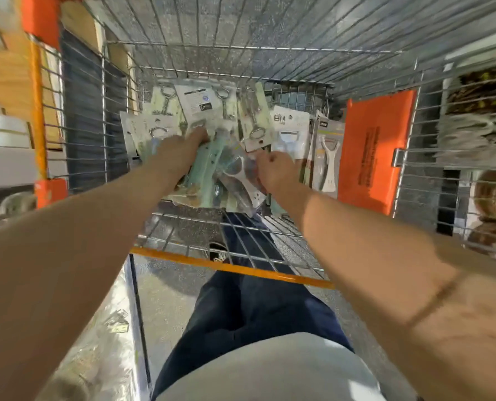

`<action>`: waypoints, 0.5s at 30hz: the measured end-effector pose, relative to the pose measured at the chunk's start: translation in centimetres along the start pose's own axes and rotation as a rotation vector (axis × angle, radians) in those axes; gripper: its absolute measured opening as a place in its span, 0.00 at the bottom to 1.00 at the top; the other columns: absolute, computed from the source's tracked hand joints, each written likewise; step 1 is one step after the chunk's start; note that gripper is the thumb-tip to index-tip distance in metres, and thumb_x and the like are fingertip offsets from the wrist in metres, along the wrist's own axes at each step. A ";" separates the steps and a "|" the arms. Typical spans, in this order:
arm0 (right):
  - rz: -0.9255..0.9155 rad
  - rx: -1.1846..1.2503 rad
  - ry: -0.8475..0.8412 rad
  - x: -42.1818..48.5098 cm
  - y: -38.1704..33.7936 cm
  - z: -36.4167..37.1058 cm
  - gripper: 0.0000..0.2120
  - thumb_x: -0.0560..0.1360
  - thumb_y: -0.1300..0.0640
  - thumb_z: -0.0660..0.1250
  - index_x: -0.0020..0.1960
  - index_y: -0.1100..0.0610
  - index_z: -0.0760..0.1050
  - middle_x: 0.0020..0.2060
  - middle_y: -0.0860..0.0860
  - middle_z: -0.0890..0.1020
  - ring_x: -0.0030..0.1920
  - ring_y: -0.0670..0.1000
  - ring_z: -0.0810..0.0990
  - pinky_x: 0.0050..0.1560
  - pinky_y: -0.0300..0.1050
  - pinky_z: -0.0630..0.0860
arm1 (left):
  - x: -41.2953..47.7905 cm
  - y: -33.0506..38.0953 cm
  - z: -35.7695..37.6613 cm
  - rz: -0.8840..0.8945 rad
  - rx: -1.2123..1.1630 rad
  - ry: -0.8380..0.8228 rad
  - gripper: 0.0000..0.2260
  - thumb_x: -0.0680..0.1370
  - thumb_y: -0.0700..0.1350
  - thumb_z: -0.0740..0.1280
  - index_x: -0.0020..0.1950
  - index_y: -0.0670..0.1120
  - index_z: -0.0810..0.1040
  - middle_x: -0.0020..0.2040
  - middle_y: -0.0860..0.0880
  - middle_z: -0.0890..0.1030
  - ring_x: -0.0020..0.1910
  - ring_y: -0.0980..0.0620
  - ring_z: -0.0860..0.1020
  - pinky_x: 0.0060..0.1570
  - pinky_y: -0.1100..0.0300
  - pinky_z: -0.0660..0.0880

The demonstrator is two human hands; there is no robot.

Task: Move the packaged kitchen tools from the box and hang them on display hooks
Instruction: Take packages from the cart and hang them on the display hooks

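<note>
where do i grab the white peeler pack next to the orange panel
Probably pinch the top edge of the white peeler pack from above: it stands upright, hemmed by the orange panel on one side and other packs on the other.

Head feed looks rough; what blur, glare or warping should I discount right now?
Head view: motion blur smears the side shelves most; the packaged tools, left hand and right hand are soft; wide-angle bending curves the wire cart; glare on the shiny wrap lower left.
</note>
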State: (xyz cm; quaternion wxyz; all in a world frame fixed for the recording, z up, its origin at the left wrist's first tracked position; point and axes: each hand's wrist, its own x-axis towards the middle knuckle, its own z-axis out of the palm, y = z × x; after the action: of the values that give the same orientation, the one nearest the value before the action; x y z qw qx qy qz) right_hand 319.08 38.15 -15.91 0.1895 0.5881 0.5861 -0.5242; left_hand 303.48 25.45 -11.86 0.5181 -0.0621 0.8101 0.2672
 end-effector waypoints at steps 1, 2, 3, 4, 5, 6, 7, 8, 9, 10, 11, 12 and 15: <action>-0.019 -0.223 0.026 0.5 0.9 0.6 0.16 0.84 0.46 0.61 0.52 0.57 0.79 0.45 0.55 0.85 0.45 0.57 0.82 0.42 0.46 0.77 | 0.4 -0.9 -0.3 -0.037 -0.036 0.038 0.27 0.73 0.68 0.65 0.54 0.46 0.82 0.57 0.40 0.83 0.53 0.41 0.81 0.52 0.51 0.77; -0.026 -0.334 0.014 1.0 1.7 1.3 0.15 0.83 0.46 0.63 0.54 0.57 0.79 0.46 0.54 0.83 0.47 0.56 0.82 0.41 0.44 0.75 | 0.7 -1.6 -0.5 -0.053 -0.070 0.069 0.30 0.73 0.68 0.65 0.59 0.44 0.81 0.60 0.41 0.82 0.53 0.42 0.80 0.48 0.54 0.75; -0.023 -0.368 -0.020 1.2 2.2 2.1 0.15 0.82 0.45 0.65 0.56 0.57 0.78 0.47 0.53 0.83 0.47 0.56 0.81 0.42 0.44 0.74 | 0.9 -2.2 -0.5 -0.050 -0.094 0.090 0.31 0.75 0.68 0.66 0.65 0.44 0.80 0.62 0.41 0.81 0.54 0.43 0.79 0.46 0.56 0.73; -0.023 -0.378 -0.036 1.5 2.5 2.8 0.17 0.80 0.44 0.68 0.57 0.57 0.77 0.47 0.52 0.82 0.48 0.55 0.81 0.44 0.45 0.75 | 1.2 -2.8 -0.5 -0.038 -0.119 0.102 0.32 0.77 0.67 0.67 0.70 0.45 0.77 0.65 0.42 0.80 0.57 0.44 0.78 0.48 0.56 0.73; -0.033 -0.400 -0.032 1.7 2.7 3.6 0.20 0.77 0.40 0.70 0.58 0.56 0.76 0.47 0.52 0.82 0.48 0.55 0.82 0.45 0.47 0.78 | 1.4 -3.4 -0.4 -0.035 -0.136 0.104 0.35 0.77 0.68 0.68 0.76 0.47 0.73 0.70 0.43 0.77 0.63 0.44 0.77 0.55 0.56 0.74; -0.045 -0.427 -0.016 1.9 2.8 4.3 0.25 0.74 0.37 0.71 0.59 0.55 0.75 0.49 0.52 0.81 0.49 0.56 0.82 0.48 0.50 0.81 | 1.5 -3.8 -0.5 -0.043 -0.136 0.110 0.39 0.75 0.70 0.68 0.79 0.49 0.68 0.74 0.44 0.73 0.69 0.43 0.75 0.63 0.54 0.73; -0.052 -0.452 0.020 2.0 2.9 5.0 0.28 0.73 0.35 0.72 0.61 0.55 0.73 0.52 0.53 0.80 0.51 0.57 0.82 0.51 0.54 0.82 | 1.5 -4.2 -0.5 -0.055 -0.118 0.109 0.44 0.72 0.74 0.68 0.81 0.51 0.66 0.76 0.45 0.72 0.72 0.42 0.73 0.69 0.50 0.71; -0.056 -0.473 0.063 2.1 3.0 5.5 0.30 0.72 0.36 0.74 0.64 0.54 0.71 0.56 0.55 0.78 0.54 0.60 0.81 0.55 0.57 0.82 | 1.7 -4.6 -0.5 -0.068 -0.106 0.104 0.48 0.68 0.78 0.68 0.80 0.51 0.67 0.76 0.44 0.72 0.72 0.42 0.74 0.71 0.47 0.71; -0.064 -0.495 0.094 2.3 3.0 5.9 0.31 0.73 0.38 0.74 0.66 0.54 0.70 0.59 0.56 0.75 0.58 0.61 0.79 0.58 0.59 0.80 | 1.9 -4.9 -0.5 -0.073 -0.123 0.098 0.51 0.64 0.80 0.69 0.79 0.50 0.69 0.73 0.45 0.75 0.70 0.41 0.75 0.71 0.45 0.72; -0.072 -0.519 0.102 2.5 3.0 6.1 0.31 0.74 0.40 0.75 0.68 0.55 0.68 0.62 0.57 0.74 0.61 0.62 0.78 0.61 0.60 0.79 | 2.1 -5.2 -0.4 -0.077 -0.154 0.098 0.50 0.64 0.79 0.70 0.77 0.49 0.71 0.71 0.45 0.77 0.67 0.42 0.77 0.69 0.45 0.74; -0.077 -0.547 0.105 2.6 2.9 6.1 0.32 0.75 0.41 0.75 0.70 0.55 0.66 0.65 0.58 0.73 0.64 0.62 0.76 0.63 0.60 0.77 | 2.2 -5.3 -0.4 -0.075 -0.171 0.094 0.48 0.65 0.77 0.72 0.76 0.48 0.72 0.68 0.46 0.79 0.65 0.43 0.78 0.68 0.46 0.75; -0.075 -0.563 0.115 2.8 2.8 6.1 0.34 0.75 0.42 0.75 0.72 0.55 0.65 0.66 0.59 0.72 0.66 0.63 0.74 0.65 0.60 0.76 | 2.2 -5.5 -0.3 -0.078 -0.183 0.082 0.48 0.65 0.76 0.72 0.76 0.48 0.72 0.68 0.47 0.79 0.64 0.44 0.78 0.67 0.47 0.75; -0.105 -0.583 0.174 2.8 2.4 5.7 0.37 0.73 0.36 0.74 0.71 0.56 0.65 0.65 0.59 0.73 0.67 0.61 0.72 0.64 0.58 0.75 | 2.0 -5.3 0.1 -0.079 -0.196 0.054 0.54 0.62 0.79 0.71 0.80 0.48 0.67 0.71 0.49 0.77 0.67 0.45 0.77 0.67 0.50 0.74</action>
State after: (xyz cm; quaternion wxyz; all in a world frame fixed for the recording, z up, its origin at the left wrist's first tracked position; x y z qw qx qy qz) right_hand 318.31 34.17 -21.41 0.2720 0.5205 0.7554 -0.2904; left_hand 304.60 21.34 -15.60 0.4974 -0.1517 0.7907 0.3229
